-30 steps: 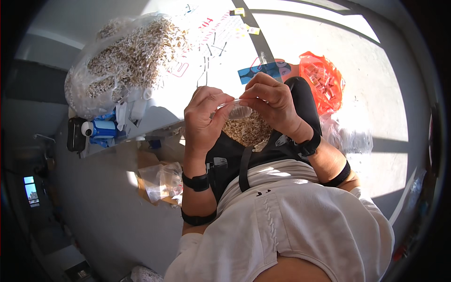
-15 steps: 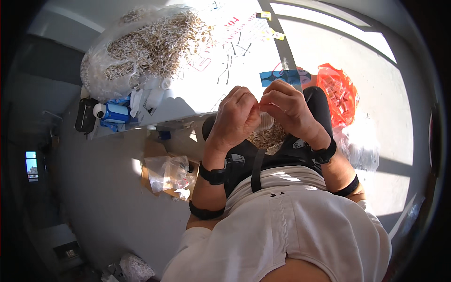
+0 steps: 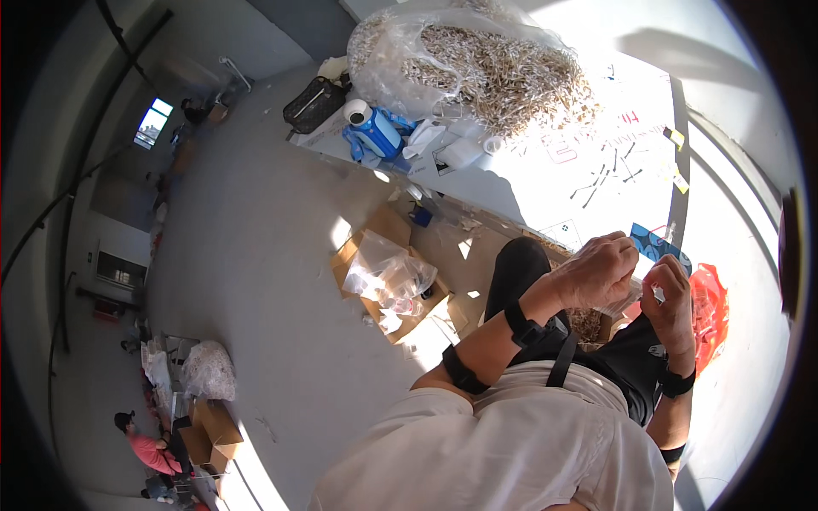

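My left hand (image 3: 599, 271) is raised over my lap with its fingers pinched together. Close beside it on the right, my right hand (image 3: 671, 308) is curled, thumb against the fingertips. Whatever the fingers hold is too small or hidden to make out. Below the hands, some clear plastic (image 3: 629, 300) shows in part. Between my legs is a batch of small brown and whitish pieces (image 3: 586, 324), partly covered by my left forearm. A blue patterned sheet (image 3: 654, 244) lies just beyond the hands.
On the white table (image 3: 477, 183) are a large clear bag (image 3: 409, 72) of small pieces, a blue bottle (image 3: 375, 132), a black pouch (image 3: 315, 104) and thin black pieces (image 3: 603, 177). A red bag (image 3: 709, 315) is at right. A carton (image 3: 383, 281) sits on the floor; a person (image 3: 152, 447) is far left.
The view has swung left, so the table and my hands appear farther right, and a person shows at left. My hands, fingertips together before, are now slightly apart.
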A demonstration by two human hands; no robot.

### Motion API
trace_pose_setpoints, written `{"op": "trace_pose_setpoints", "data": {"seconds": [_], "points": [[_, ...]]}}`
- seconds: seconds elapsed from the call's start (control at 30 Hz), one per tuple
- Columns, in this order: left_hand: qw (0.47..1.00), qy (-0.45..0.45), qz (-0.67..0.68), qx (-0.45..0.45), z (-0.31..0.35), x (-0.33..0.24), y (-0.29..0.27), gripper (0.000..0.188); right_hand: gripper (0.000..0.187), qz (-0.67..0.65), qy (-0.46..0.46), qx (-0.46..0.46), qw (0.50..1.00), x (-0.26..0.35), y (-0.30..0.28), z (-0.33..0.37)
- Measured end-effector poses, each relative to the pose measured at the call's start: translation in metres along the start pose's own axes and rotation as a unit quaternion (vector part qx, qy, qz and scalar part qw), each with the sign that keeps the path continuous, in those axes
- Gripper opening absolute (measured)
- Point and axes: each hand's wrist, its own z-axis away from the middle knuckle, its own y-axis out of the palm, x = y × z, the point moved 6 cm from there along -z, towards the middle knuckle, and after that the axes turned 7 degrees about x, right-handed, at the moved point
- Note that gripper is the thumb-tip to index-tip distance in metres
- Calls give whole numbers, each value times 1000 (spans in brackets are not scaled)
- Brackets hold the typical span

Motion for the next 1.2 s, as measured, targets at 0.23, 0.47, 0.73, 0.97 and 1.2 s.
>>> {"op": "trace_pose_setpoints", "data": {"seconds": [0.23, 0.47, 0.73, 0.97, 1.2], "points": [[1000, -11, -14, -1, 1, 4, 4, 11, 12, -82, 76, -33, 993, -12, -6, 14], [1000, -3, -24, -19, -1, 0, 5, 11, 9, -122, 96, -32, 987, -14, 6, 15], [994, 11, -101, 29, -8, -9, 10, 16, 9, -28, 41, -53, 997, -1, 13, 8], [991, 8, -110, 80, -5, -5, 19, 15, 10, -4, 14, -47, 999, 4, 7, 8], [980, -6, -153, 126, 8, -4, 28, 17, 12, -17, 34, -23, 999, -8, 10, 16]]}}
